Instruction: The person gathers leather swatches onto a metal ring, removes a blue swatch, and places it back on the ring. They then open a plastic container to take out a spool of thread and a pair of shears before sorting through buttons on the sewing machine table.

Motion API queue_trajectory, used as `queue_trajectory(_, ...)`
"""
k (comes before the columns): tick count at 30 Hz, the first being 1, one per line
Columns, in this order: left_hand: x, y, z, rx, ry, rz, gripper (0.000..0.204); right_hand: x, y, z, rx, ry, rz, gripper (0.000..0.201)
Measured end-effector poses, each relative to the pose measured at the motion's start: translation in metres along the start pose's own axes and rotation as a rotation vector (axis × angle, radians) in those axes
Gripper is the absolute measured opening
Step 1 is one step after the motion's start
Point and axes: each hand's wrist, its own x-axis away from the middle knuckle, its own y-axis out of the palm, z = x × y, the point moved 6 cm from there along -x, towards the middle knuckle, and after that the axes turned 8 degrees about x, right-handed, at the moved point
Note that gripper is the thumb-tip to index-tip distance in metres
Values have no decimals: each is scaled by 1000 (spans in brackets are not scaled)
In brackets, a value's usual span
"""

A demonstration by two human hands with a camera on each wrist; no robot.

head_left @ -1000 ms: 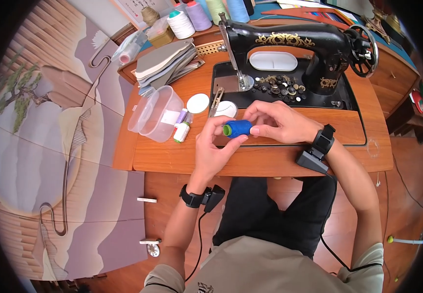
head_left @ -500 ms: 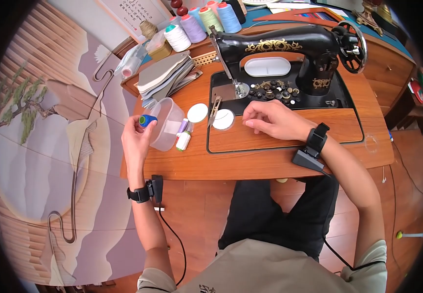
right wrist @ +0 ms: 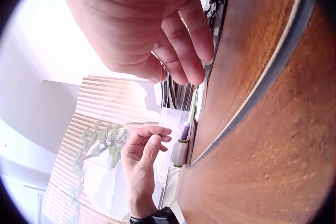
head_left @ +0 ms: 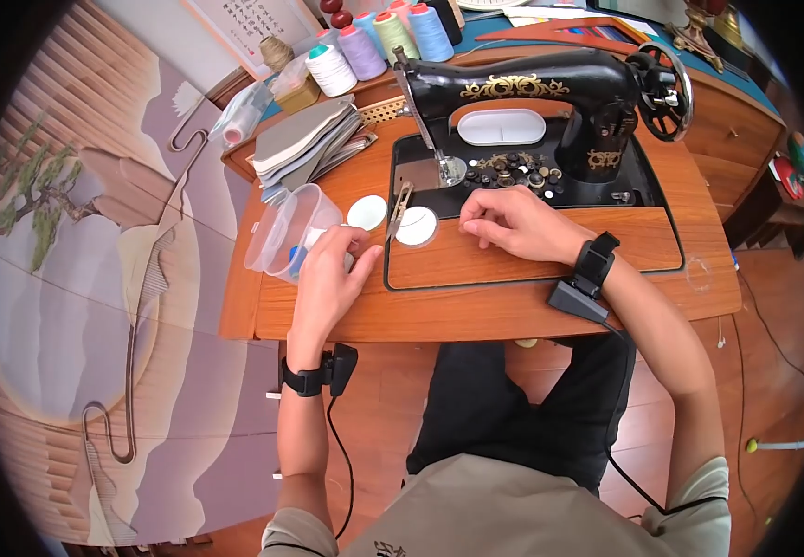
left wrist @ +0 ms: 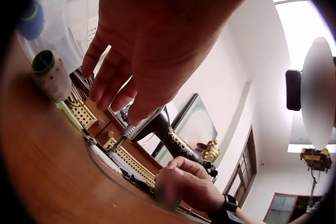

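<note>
My left hand (head_left: pixel 326 283) hovers beside the clear plastic box (head_left: pixel 307 202), fingers loosely bent and holding nothing. The blue thread spool (left wrist: pixel 31 23) lies inside that box. A white thread spool (left wrist: pixel 54 81) with a green core is on the table close to the left fingertips, apart from them in the left wrist view; the hand mostly hides it in the head view. Over the wooden table, in front of the sewing machine (head_left: pixel 522 76), my right hand (head_left: pixel 524 225) hangs with loosely curled fingers around nothing. A purple spool (right wrist: pixel 185 131) shows behind the white one.
Black and white buttons (head_left: pixel 513 173) are heaped on the machine bed. A round white-topped case (head_left: pixel 416 226), small thread snips (head_left: pixel 400 206) and a white disc (head_left: pixel 366 213) lie between the hands. Folded cloth (head_left: pixel 309 139) is stacked behind the box, with thread cones (head_left: pixel 360 53) further back.
My left hand carried the blue spool left from between both hands, let it go into the plastic box, then moved right toward the white spool. My right hand released the blue spool and stayed nearly still.
</note>
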Motion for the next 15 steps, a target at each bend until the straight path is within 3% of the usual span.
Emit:
queue_trajectory(9, 15, 4, -9, -186, 79, 13, 29, -1, -1, 1, 67, -3, -9, 16)
queue_trajectory(11, 22, 4, -14, -217, -27, -10, 30, -1, -1, 1, 79, 7, -16, 16)
queue_trajectory(15, 34, 14, -20, -211, -24, -41, 33, -1, 0, 1, 76, 9, -7, 17)
